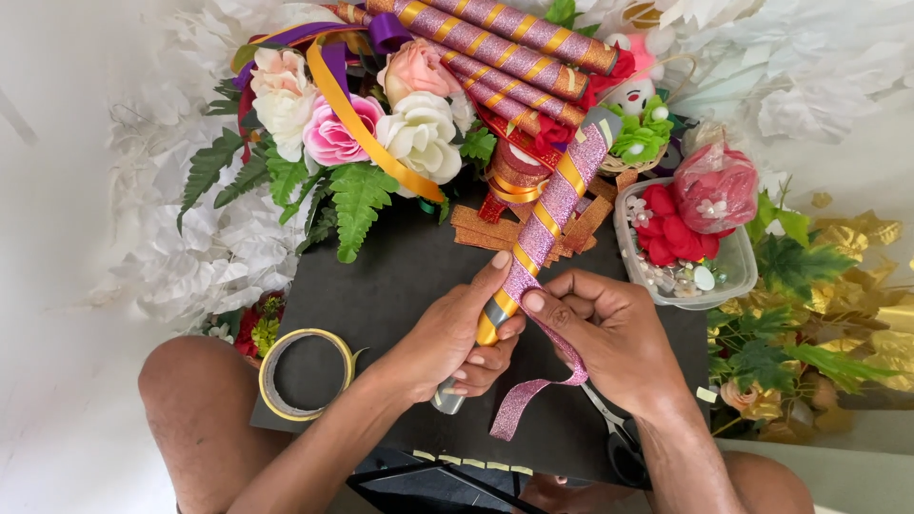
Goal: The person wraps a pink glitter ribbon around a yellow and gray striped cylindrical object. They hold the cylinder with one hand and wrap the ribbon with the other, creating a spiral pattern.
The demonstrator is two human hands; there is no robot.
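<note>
tape roll (305,374): flat on the black board (381,286), left of both hands, untouched
left hand (455,335): curled shut round the lower end of the stick (543,224), thumb up along it
stick: slanting up to the right over the board, wrapped in pink glitter ribbon (535,379) with gold bands
right hand (609,333): fingers pinched on the ribbon, thumb pressing it to the stick; loose tail dangling below
scissors (614,433): on the board, under the right wrist
plastic tub (728,271): far right, red flowers and beads inside
</note>
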